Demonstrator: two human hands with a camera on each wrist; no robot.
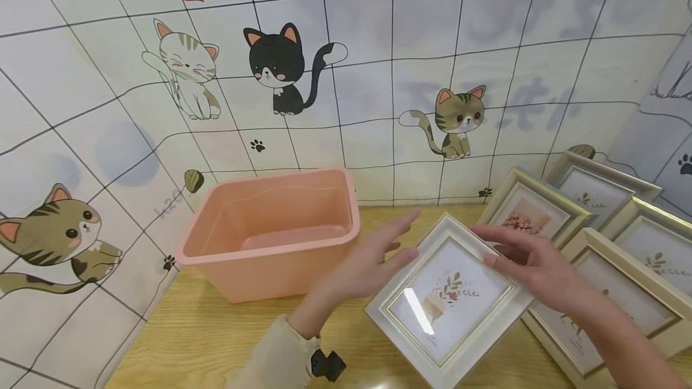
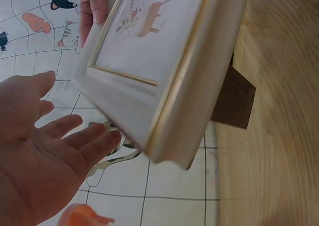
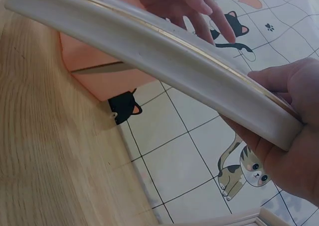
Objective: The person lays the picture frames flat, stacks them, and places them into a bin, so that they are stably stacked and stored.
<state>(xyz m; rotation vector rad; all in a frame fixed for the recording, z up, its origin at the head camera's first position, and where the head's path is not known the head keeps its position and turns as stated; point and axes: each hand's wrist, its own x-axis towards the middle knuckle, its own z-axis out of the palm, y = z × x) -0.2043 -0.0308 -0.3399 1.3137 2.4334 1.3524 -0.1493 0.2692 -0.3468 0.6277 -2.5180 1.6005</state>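
Observation:
A white picture frame [image 1: 451,305] with a thin gold inner line and a flower print is held tilted above the table, in front of me. My right hand [image 1: 532,263] grips its upper right edge, thumb on the front and fingers behind, as the right wrist view also shows. Beside the frame's left edge is my left hand [image 1: 364,266], fingers stretched out and holding nothing; the left wrist view shows this palm [image 2: 45,156] apart from the frame. A brown support leg [image 2: 237,99] sticks out from the frame's back.
A pink plastic bin [image 1: 270,272] stands at the left on the wooden table [image 1: 167,341]. Several picture frames stand close together at the right, among them one with pink flowers [image 1: 527,215] and a cream one [image 1: 643,311]. The cat-patterned wall covering [image 1: 367,131] rises behind.

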